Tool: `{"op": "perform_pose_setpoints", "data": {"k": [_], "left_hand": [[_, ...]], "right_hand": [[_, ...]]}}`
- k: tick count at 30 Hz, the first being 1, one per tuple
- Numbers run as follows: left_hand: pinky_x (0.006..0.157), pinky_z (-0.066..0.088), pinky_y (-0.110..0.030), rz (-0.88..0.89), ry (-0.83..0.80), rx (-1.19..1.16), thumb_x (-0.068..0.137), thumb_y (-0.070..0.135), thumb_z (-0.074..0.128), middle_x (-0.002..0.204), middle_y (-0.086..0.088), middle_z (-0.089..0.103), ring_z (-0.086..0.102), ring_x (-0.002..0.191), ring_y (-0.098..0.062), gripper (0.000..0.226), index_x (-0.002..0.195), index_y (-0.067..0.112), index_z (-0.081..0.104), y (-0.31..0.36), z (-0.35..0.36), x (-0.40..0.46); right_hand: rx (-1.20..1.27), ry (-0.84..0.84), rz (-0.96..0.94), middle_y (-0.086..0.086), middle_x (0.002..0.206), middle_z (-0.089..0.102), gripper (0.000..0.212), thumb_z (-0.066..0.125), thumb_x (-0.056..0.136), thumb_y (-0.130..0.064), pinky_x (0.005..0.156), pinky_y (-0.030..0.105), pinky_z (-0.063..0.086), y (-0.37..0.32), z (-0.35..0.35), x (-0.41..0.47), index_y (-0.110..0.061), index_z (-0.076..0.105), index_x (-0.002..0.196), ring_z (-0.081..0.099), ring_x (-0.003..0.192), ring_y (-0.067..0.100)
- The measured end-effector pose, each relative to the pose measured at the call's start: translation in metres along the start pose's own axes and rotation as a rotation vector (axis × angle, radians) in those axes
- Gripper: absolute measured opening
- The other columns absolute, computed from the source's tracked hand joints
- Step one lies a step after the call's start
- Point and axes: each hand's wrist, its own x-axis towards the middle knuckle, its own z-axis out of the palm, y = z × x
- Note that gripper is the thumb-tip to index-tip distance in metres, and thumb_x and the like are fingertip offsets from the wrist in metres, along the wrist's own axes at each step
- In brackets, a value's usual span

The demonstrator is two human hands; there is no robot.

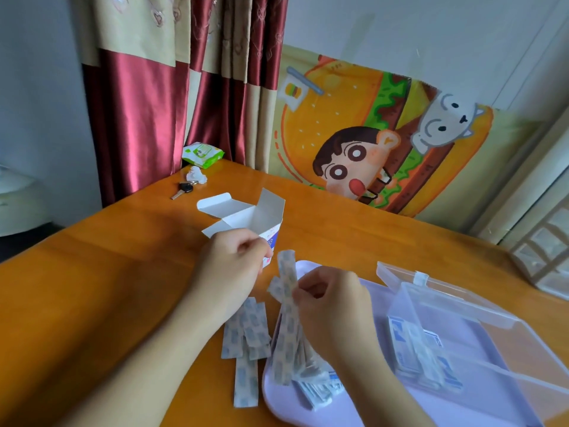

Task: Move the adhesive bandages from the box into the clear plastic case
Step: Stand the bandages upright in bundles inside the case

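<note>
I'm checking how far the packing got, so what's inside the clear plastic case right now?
The clear plastic case stands open on the lilac tray. Inside lie a few white-and-blue wrapped packets, leaning toward its left end. Whether anything lies beneath them cannot be seen.

Right hand [331, 298] pinching bandage strip [288, 291], left hand [229, 261] curled by open box [246, 217], clear case [446, 328] on tray [277, 392]

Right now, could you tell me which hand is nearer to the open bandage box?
Left. The left hand is right in front of the bandage box, overlapping its lower edge; the right hand is farther off, pinching a bandage strip over the tray.
</note>
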Motion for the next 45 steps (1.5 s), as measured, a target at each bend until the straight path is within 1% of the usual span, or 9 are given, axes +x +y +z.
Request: {"op": "perform_pose_setpoints", "data": {"k": [3,9,13,17,23,27,33,37,45], "left_hand": [[0.055,0.037,-0.024,0.006,-0.008,0.013,0.099,0.014,0.057,0.055,0.000,0.053,0.044,0.045,-0.007,0.030,0.072,0.011,0.069,-0.001,0.000,-0.001],[0.053,0.044,-0.029,-0.015,-0.157,0.085,0.099,0.022,0.063,0.061,0.001,0.066,0.055,0.052,-0.011,0.027,0.075,0.018,0.074,0.002,0.005,-0.009],[0.076,0.058,-0.030,0.048,-0.387,0.205,0.090,0.046,0.074,0.086,0.011,0.076,0.071,0.082,-0.004,0.016,0.090,0.030,0.077,0.002,0.014,-0.019],[0.081,0.060,-0.035,0.105,-0.536,0.212,0.092,0.032,0.078,0.087,0.006,0.077,0.072,0.083,-0.008,0.007,0.094,0.025,0.078,-0.002,0.022,-0.023],[0.075,0.055,-0.038,0.107,-0.473,0.289,0.090,0.023,0.079,0.070,0.005,0.067,0.062,0.068,-0.007,0.015,0.076,0.023,0.074,-0.009,0.021,-0.019],[0.081,0.058,-0.041,0.086,-0.409,0.241,0.092,0.018,0.077,0.078,-0.002,0.075,0.072,0.077,-0.020,0.016,0.078,0.024,0.077,-0.007,0.018,-0.016],[0.090,0.059,-0.045,0.062,-0.349,0.082,0.093,0.024,0.077,0.089,-0.003,0.080,0.076,0.090,-0.020,0.009,0.089,0.015,0.078,-0.006,0.016,-0.015],[0.085,0.055,-0.048,0.078,-0.320,0.017,0.090,0.041,0.074,0.095,-0.026,0.073,0.071,0.088,-0.033,0.046,0.098,-0.004,0.070,-0.007,0.015,-0.014],[0.090,0.062,-0.041,0.019,-0.353,-0.148,0.098,0.006,0.065,0.100,-0.012,0.080,0.076,0.099,-0.028,0.014,0.105,0.001,0.076,0.000,0.015,-0.018]], "right_hand": [[0.137,0.080,0.029,-0.014,0.067,0.071,0.015,0.072,0.082,-0.011,0.055,0.021,0.048,0.005,-0.011,0.005,-0.022,0.073,0.072,0.066,0.065,0.005],[0.557,0.183,0.075,0.001,0.061,0.069,0.017,0.079,0.085,-0.007,0.056,0.028,0.051,0.020,-0.023,0.010,-0.014,0.073,0.071,0.061,0.056,0.014],[0.653,0.190,0.072,-0.001,0.060,0.066,0.016,0.079,0.087,-0.004,0.052,0.018,0.046,0.024,-0.022,0.009,-0.011,0.073,0.073,0.057,0.054,0.009],[0.710,0.165,0.060,0.002,0.065,0.069,0.015,0.075,0.089,-0.003,0.055,0.018,0.047,0.025,-0.021,0.010,-0.009,0.072,0.077,0.061,0.060,0.011],[0.676,0.235,0.047,0.000,0.069,0.071,0.019,0.067,0.095,-0.006,0.061,0.020,0.047,0.032,-0.027,0.010,-0.017,0.075,0.081,0.061,0.066,0.012],[0.757,0.158,0.091,0.025,0.072,0.059,0.025,0.062,0.099,-0.005,0.052,0.017,0.044,0.034,-0.032,0.005,-0.003,0.062,0.075,0.054,0.063,0.023],[0.767,0.040,0.109,0.015,0.065,0.064,0.024,0.063,0.097,-0.010,0.054,0.030,0.051,0.028,-0.023,-0.002,0.001,0.061,0.076,0.057,0.055,0.021],[0.767,0.045,0.076,0.013,0.063,0.066,0.021,0.064,0.095,-0.009,0.054,0.033,0.047,0.025,-0.026,-0.006,0.002,0.064,0.078,0.056,0.053,0.021],[0.575,0.001,-0.065,0.006,0.066,0.066,0.021,0.067,0.095,-0.017,0.063,0.042,0.051,0.020,-0.022,-0.010,-0.016,0.065,0.074,0.057,0.061,0.017]]}}
